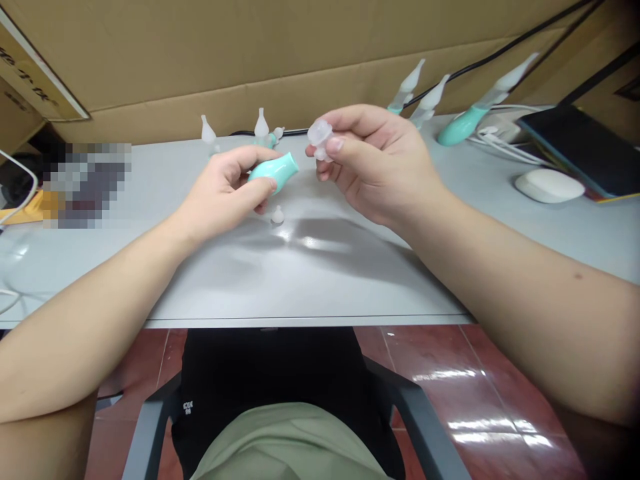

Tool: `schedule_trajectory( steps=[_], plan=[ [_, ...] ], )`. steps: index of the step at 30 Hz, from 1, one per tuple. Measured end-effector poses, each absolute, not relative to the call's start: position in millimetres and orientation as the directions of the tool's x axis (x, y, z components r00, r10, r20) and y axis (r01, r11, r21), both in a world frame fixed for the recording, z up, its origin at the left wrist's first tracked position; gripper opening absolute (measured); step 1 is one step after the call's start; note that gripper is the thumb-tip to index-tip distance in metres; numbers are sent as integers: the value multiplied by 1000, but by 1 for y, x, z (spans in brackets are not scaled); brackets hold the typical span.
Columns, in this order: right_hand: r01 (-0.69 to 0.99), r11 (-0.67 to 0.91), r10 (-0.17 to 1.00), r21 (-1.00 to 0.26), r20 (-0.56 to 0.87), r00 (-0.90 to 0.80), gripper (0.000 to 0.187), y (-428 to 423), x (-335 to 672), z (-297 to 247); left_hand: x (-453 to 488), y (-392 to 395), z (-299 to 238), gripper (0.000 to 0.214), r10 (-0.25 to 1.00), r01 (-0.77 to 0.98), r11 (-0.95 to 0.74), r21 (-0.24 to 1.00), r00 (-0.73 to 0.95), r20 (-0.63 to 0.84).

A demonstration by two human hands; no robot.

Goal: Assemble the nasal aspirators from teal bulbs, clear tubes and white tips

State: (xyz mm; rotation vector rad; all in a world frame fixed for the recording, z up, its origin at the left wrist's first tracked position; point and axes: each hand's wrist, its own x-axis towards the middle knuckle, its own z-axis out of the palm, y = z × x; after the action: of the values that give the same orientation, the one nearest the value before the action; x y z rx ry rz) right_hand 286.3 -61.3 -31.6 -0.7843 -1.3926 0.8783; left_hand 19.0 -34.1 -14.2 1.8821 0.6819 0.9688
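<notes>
My left hand (233,183) is closed round a turquoise squeeze bulb (274,172), whose open neck points up and to the right. Pinched between the thumb and fingers of my right hand (373,157) is a small translucent plastic connector (321,139). The bulb and the connector are apart, a short gap between them. On the table below my left hand stands a small white nozzle tip (278,215). Behind my hands stand a white pointed nozzle (208,132) and another pointed nozzle (261,125) on a turquoise base, with a small clear part (279,133) beside it.
At the back right, an assembled nasal aspirator (465,125) leans with others (431,100) partly hidden by my right hand. A white computer mouse (549,185), a dark flat device (583,150) and white cables (510,143) lie at right. Cardboard (190,53) walls the grey table (310,287).
</notes>
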Motion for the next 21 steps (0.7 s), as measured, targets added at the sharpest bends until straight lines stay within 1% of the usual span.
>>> schedule_trajectory(
  steps=[3, 6, 13, 17, 21],
  plan=[
    [-44, 506, 860, -862, 507, -49, 56, -61, 284, -33, 20, -37, -13, 26, 766, 56, -474, 879, 519, 380],
    [-44, 491, 867, -870, 493, -67, 53, -66, 281, -30, 21, -38, -12, 27, 763, 59, -481, 875, 518, 385],
    [-138, 429, 899, -893, 437, -31, 57, -72, 278, -25, 18, -36, -14, 25, 748, 112, -499, 859, 556, 362],
    [-133, 411, 909, -902, 417, -17, 53, -74, 276, -23, 18, -36, -13, 27, 752, 133, -502, 854, 555, 356],
    [-164, 435, 894, -886, 446, -40, 46, -75, 276, -20, 18, -36, -12, 26, 758, 147, -513, 846, 540, 366]
  ],
)
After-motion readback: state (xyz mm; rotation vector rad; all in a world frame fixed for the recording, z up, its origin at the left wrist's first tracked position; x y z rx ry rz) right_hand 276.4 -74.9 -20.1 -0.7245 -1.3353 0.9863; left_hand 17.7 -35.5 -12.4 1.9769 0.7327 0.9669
